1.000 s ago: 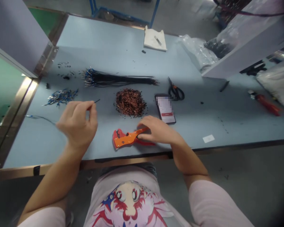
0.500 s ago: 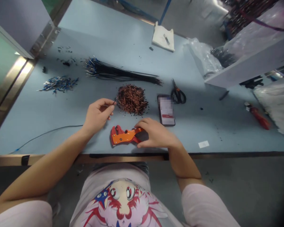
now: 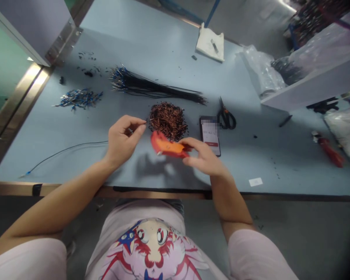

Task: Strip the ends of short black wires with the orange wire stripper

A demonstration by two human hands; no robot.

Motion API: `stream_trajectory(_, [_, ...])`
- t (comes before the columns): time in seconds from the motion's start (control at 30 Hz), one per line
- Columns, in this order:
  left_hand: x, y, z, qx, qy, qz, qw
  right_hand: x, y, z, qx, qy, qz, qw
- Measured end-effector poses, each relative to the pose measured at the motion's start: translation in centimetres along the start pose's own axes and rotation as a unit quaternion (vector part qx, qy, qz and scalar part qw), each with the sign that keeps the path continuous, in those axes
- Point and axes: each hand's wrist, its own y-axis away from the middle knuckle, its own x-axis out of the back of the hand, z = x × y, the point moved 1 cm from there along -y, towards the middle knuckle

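My left hand (image 3: 124, 138) pinches a thin black wire (image 3: 72, 147) near one end; the rest trails left across the table to a blue-and-silver terminal. In my right hand (image 3: 202, 155) is an orange and red wire stripper (image 3: 169, 148), lifted off the table, its jaws pointing left toward the pinched wire end. The tool is slightly blurred. Just behind its jaws lies a heap of short copper-coloured offcuts (image 3: 167, 118). A bundle of black wires (image 3: 157, 88) with blue-and-silver ends lies farther back.
Loose blue-and-silver terminals (image 3: 78, 98) lie at the left. A phone (image 3: 211, 136) and black-handled scissors (image 3: 228, 118) are right of the heap. Farther right are a red-handled tool (image 3: 329, 149), a white label (image 3: 256, 182) and plastic bags (image 3: 262, 70). A white cloth (image 3: 210, 42) lies at the back.
My right hand has raised the wire stripper from the table and brought it up beside the copper heap. My left hand keeps its pinch on the wire. The whole view has shifted slightly.
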Motion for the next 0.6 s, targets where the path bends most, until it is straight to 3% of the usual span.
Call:
stream_trajectory(0.07, [0.1,0.1,0.0,0.018,0.02,0.012,1.0,0.0,-0.1,0.3,-0.02,-0.187,-0.008,0.982])
stream_trajectory(0.17, [0.1,0.2,0.1,0.032,0.038,0.008,0.999,-1.2,-0.5,0.3,-0.075,-0.406,-0.049,0.909])
stream_trajectory(0.3, [-0.1,0.5,0.5,0.009,0.035,-0.021,0.999,-3.1,-0.8,0.1,-0.147,-0.516,-0.044,0.843])
stream_trajectory(0.4, [-0.2,0.8,0.9,-0.01,0.041,-0.03,0.999,-3.7,-0.7,0.2,-0.138,-0.542,-0.032,0.829])
stream_trajectory(0.6, [-0.2,0.9,1.2,-0.029,0.034,-0.027,0.999,-3.6,-0.3,0.3,-0.123,-0.512,-0.076,0.847])
